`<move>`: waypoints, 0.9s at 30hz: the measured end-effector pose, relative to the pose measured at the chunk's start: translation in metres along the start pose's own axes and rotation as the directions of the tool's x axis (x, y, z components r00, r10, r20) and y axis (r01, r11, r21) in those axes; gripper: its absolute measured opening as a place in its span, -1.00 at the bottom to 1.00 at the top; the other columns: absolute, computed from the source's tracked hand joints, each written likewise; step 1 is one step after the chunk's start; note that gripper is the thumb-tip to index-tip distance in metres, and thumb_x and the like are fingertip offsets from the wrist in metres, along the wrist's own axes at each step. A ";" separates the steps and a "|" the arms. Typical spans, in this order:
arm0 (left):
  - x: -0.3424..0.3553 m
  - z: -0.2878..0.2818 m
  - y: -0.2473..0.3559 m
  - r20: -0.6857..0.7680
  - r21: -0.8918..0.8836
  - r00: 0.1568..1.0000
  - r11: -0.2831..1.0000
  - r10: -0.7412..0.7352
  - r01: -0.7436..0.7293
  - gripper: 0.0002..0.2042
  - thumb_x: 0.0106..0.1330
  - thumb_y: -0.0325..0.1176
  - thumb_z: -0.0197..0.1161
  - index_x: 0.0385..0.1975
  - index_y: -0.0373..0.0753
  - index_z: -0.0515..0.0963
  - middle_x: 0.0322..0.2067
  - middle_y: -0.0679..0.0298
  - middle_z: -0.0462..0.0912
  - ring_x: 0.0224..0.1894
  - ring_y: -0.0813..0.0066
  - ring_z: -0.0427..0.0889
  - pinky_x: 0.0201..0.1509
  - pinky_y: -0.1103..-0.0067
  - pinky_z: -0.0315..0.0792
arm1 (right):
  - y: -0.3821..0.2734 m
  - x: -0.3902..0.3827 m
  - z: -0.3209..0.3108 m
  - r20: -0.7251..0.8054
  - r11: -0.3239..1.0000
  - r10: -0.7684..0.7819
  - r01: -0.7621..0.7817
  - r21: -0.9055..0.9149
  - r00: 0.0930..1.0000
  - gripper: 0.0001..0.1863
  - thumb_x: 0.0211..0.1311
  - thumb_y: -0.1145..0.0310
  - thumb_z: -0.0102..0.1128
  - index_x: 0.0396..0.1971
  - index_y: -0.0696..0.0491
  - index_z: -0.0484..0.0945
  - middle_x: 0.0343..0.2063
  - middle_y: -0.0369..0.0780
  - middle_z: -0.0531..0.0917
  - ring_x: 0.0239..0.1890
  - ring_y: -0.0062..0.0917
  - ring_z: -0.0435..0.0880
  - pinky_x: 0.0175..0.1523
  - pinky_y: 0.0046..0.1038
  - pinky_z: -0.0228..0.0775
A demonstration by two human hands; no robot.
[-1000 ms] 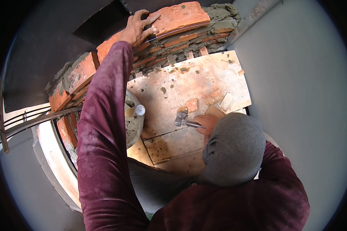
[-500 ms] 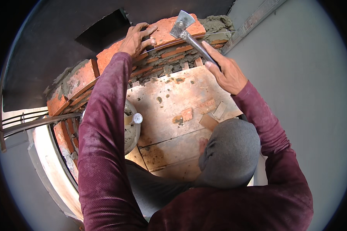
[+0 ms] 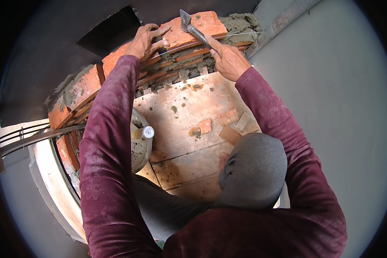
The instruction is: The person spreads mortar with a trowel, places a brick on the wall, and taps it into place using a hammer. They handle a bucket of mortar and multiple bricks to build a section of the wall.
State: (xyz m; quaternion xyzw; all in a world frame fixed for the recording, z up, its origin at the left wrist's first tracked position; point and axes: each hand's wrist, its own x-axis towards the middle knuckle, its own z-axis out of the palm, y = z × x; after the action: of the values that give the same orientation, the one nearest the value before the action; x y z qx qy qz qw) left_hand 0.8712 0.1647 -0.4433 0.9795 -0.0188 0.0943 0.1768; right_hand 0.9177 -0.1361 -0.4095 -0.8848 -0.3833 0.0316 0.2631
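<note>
My left hand (image 3: 147,43) rests on the red bricks at the top of the curved course, fingers apart over the near end of the right-hand brick (image 3: 205,23). My right hand (image 3: 230,60) grips a steel brick hammer (image 3: 195,33) with a broad blade, its head over that same brick. A thin string line (image 3: 245,33) runs along the front edge of the course, close under both hands. Grey mortar (image 3: 241,23) lies on the wall right of the brick and between the lower courses. More bricks (image 3: 84,86) with mortar smears continue to the left.
Below the wall is a stained board (image 3: 167,124) with brick pieces (image 3: 205,126). A bucket of mortar (image 3: 138,152) with a handled tool (image 3: 146,132) stands by my left arm. Bars and cables (image 3: 26,137) jut out at the left. A grey wall (image 3: 344,107) rises at the right.
My right hand has come up from low on the board with the hammer, then shifted slightly left, the blade turning over the brick. My left hand stays on the bricks.
</note>
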 end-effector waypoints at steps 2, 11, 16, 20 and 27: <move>-0.001 -0.003 0.000 0.020 -0.001 1.000 1.000 -0.003 0.003 -0.43 0.19 0.09 0.28 0.22 0.11 0.48 0.20 0.06 0.39 0.27 0.09 0.32 0.38 0.31 0.25 | -0.009 0.005 -0.010 0.044 0.995 0.016 -0.021 0.098 0.999 -0.50 0.40 0.38 -0.11 0.33 -0.03 0.26 -0.36 0.04 0.59 -0.32 -0.03 0.60 -0.17 -0.11 0.44; 0.005 -0.002 -0.002 0.041 -0.008 0.998 0.999 0.044 -0.044 -0.45 0.23 -0.03 0.31 0.24 0.08 0.46 0.12 0.02 0.43 0.17 0.05 0.39 0.29 0.34 0.29 | -0.007 0.006 -0.004 0.043 0.998 0.056 -0.054 -0.044 0.998 -0.46 0.37 0.43 -0.02 0.35 -0.13 0.26 -0.35 0.06 0.62 -0.30 -0.06 0.63 -0.15 -0.12 0.44; 0.002 -0.009 0.002 0.050 -0.068 0.999 0.998 0.006 -0.002 -0.46 0.21 -0.05 0.33 0.22 0.05 0.48 0.05 0.02 0.47 0.13 0.07 0.41 0.25 0.34 0.32 | -0.027 -0.006 -0.009 -0.050 0.996 0.028 -0.032 -0.079 0.998 -0.45 0.35 0.43 -0.04 0.35 -0.13 0.26 -0.36 0.07 0.62 -0.28 -0.03 0.63 -0.16 -0.09 0.45; 0.004 -0.005 -0.003 -0.006 -0.057 1.000 0.998 0.028 -0.028 -0.44 0.18 0.03 0.34 0.19 0.01 0.52 -0.06 0.04 0.52 0.08 0.08 0.44 0.20 0.33 0.34 | -0.022 0.011 -0.008 0.039 0.993 0.045 -0.040 -0.108 0.998 -0.44 0.34 0.44 -0.04 0.35 -0.11 0.25 -0.36 0.06 0.61 -0.26 -0.06 0.64 -0.13 -0.09 0.46; 0.006 -0.009 0.007 0.042 -0.105 0.999 0.994 -0.011 0.015 -0.45 0.16 -0.05 0.39 0.17 -0.02 0.52 -0.12 0.03 0.53 0.00 0.08 0.50 0.11 0.35 0.39 | -0.016 0.002 -0.001 0.103 0.993 0.081 -0.071 -0.093 0.991 -0.46 0.36 0.45 -0.02 0.34 -0.11 0.29 -0.31 0.09 0.64 -0.24 -0.03 0.64 -0.12 -0.10 0.46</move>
State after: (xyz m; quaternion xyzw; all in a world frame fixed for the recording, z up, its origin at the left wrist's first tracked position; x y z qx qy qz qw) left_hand 0.8751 0.1616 -0.4317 0.9707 -0.0209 0.0717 0.2283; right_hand 0.9085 -0.1257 -0.4006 -0.9067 -0.3639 0.0713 0.2012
